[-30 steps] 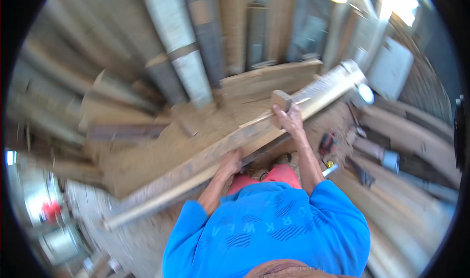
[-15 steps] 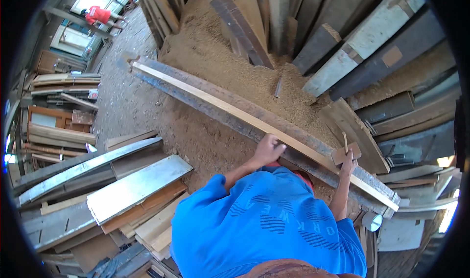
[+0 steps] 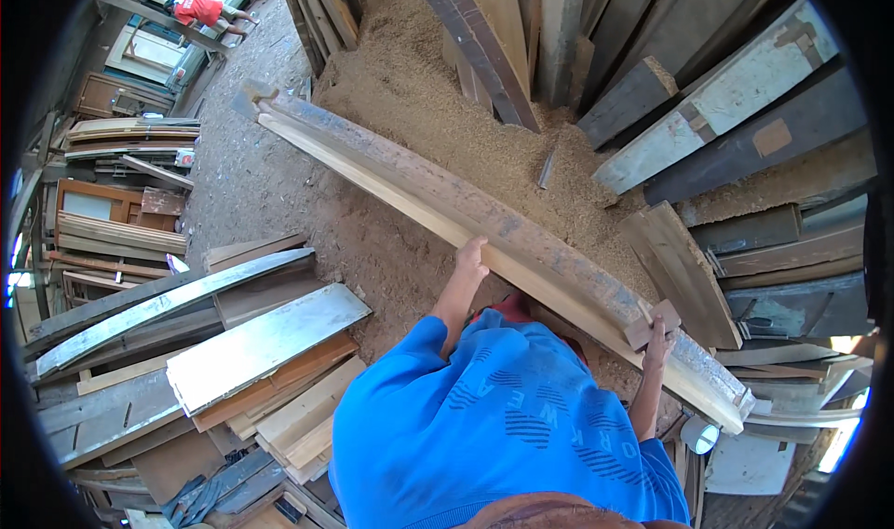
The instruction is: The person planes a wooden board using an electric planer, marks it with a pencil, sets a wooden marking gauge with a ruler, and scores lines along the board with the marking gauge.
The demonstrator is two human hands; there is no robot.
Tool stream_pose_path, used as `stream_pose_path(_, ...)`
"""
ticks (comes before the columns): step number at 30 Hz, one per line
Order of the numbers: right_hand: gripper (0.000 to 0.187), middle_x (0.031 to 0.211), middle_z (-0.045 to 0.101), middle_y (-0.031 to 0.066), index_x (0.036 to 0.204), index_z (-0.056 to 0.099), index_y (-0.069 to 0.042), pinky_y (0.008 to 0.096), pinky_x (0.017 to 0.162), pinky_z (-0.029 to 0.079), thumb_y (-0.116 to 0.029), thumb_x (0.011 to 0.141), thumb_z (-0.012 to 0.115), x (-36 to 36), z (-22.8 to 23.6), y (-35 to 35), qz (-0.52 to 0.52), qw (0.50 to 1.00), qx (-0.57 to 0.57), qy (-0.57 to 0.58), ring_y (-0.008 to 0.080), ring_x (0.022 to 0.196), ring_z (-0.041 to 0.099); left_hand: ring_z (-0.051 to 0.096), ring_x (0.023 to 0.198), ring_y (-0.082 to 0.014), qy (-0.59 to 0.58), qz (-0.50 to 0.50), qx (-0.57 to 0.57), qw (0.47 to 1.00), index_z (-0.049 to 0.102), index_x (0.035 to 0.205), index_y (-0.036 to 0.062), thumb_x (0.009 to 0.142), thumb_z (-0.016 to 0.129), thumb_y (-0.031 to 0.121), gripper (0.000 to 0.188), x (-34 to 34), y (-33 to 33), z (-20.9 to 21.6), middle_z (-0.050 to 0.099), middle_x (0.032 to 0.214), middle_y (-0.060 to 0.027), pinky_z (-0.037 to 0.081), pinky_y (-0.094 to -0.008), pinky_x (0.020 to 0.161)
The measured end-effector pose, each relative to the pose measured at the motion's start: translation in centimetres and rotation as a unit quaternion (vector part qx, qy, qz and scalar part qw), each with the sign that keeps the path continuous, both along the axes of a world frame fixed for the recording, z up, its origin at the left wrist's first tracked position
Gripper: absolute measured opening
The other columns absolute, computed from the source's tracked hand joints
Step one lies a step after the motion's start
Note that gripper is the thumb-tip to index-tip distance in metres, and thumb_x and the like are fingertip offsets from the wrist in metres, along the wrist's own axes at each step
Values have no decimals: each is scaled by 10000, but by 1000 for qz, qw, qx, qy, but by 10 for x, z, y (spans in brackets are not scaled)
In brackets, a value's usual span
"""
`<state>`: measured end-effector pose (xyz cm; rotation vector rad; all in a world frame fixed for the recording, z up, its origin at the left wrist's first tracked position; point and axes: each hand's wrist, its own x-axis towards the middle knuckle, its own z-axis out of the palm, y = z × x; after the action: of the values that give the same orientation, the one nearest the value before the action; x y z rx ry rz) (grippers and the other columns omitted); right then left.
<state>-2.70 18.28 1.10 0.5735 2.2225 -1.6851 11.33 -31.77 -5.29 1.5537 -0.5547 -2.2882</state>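
A long pale wooden board (image 3: 396,194) runs diagonally from far left to near right, tilted along a weathered beam (image 3: 507,226). My left hand (image 3: 472,257) is closed round the board's near side, about halfway along; its fingertips lie over the top edge. Farther right, my right hand (image 3: 660,345) grips what looks like a wooden marking gauge (image 3: 643,332), a small brown block with a thin stick. The gauge is over the board and beam; whether it touches the board I cannot tell. Parts of the right fingers are hidden behind the block.
Sawdust (image 3: 400,82) covers the ground beyond the beam. Planks (image 3: 717,110) lean at the back right, and a short board (image 3: 675,268) stands near my right hand. Stacked boards (image 3: 270,343) lie left. A white can (image 3: 698,433) is by the beam's near end. A person in red (image 3: 198,9) bends far left.
The board has rolled, showing a broader pale face toward me. My left hand has moved left and farther away along it. My right hand and gauge have shifted slightly nearer; the gauge has turned.
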Motion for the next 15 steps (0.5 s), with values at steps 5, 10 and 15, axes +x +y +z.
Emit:
stream_pose_path(5, 438, 938, 701, 83, 1049, 711, 40, 365, 785, 518, -377, 919, 748, 4, 9, -32, 36, 997, 69, 0, 179, 875, 649, 634, 1135, -354, 82, 0, 21, 996, 582, 1204, 13, 824, 674, 35, 391, 63, 17, -10, 662, 1152, -148, 489, -546, 1076)
stream_pose_path(10, 475, 992, 720, 111, 1138, 696, 47, 393, 816, 528, -381, 935, 733, -8, 4, -52, 76, 995, 59, -6, 219, 912, 666, 650, 1109, -287, 119, 53, 64, 989, 629, 1193, 63, 736, 737, 24, 471, 92, 23, 25, 681, 1135, -90, 506, -455, 1079)
stream_pose_path(15, 552, 1166, 683, 96, 1385, 532, -55, 419, 872, 588, -338, 951, 724, -7, -5, -53, 51, 952, -289, -90, 242, 964, 703, 627, 1168, -359, 277, 23, 40, 960, 564, 1309, 48, 747, 761, 116, 599, 111, 24, 76, 655, 1234, -138, 466, -554, 1113)
